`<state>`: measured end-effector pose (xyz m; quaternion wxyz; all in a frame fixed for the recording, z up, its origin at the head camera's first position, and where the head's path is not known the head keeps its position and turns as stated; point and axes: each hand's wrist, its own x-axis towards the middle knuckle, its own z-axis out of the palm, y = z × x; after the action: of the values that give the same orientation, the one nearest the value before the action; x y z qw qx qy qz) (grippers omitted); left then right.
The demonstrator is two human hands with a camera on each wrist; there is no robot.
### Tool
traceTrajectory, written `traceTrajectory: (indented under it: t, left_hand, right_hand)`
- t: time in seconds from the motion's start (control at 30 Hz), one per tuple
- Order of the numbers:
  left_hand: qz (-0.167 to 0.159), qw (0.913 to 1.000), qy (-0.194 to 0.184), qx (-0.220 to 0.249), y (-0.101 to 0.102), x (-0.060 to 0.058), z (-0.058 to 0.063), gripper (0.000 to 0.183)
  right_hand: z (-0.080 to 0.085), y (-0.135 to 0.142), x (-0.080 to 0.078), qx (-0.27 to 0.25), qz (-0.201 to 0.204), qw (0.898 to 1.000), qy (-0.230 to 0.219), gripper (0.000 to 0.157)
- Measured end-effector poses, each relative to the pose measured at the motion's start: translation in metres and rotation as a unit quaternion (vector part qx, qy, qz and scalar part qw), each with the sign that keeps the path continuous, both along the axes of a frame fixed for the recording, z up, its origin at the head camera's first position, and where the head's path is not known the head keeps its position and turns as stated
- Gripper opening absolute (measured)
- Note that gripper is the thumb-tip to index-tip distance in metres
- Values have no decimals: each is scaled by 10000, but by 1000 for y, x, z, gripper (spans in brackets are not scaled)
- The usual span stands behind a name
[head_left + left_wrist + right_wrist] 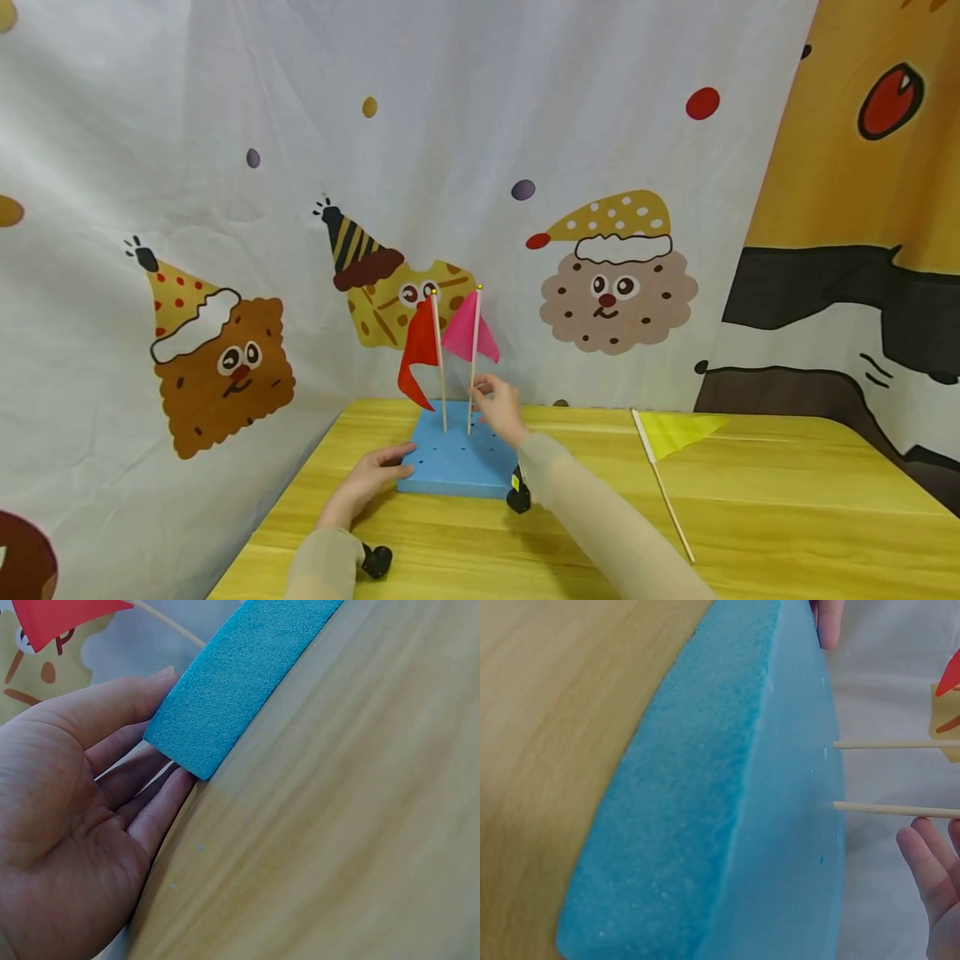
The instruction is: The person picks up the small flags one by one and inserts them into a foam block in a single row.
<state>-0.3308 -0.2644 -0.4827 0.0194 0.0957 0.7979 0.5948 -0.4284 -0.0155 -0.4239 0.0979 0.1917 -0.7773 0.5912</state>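
Note:
A blue foam block (457, 467) with small holes in its top lies on the table. Two flags on thin wooden sticks stand in it: a red flag (422, 354) on the left and a pink flag (461, 333) beside it. My right hand (498, 408) pinches the pink flag's stick below the cloth; in the right wrist view some of its fingertips (915, 844) show right by the stick. My left hand (366, 485) holds the block's near left corner, thumb and fingers about the edge (184, 742).
To the right on the wooden table (787, 517) lies a yellow flag (678, 433), its stick pointing toward the near side. A curtain (450, 167) printed with cartoon figures hangs behind the table. Small black devices (377, 561) are worn at both wrists.

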Motion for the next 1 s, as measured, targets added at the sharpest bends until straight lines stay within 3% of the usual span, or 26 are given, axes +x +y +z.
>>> traceTrajectory:
  t: [0.67,1.0]
  left_hand:
    - [99,9999,-70,-97,2,-1,-3,54]
    - [79,9998,-155,15,2,0,-2,54]
  right_hand:
    - [-9,9,-5,-20,82,9999,-68,16]
    - [-18,42,3,-540,192,9980,-259,22]
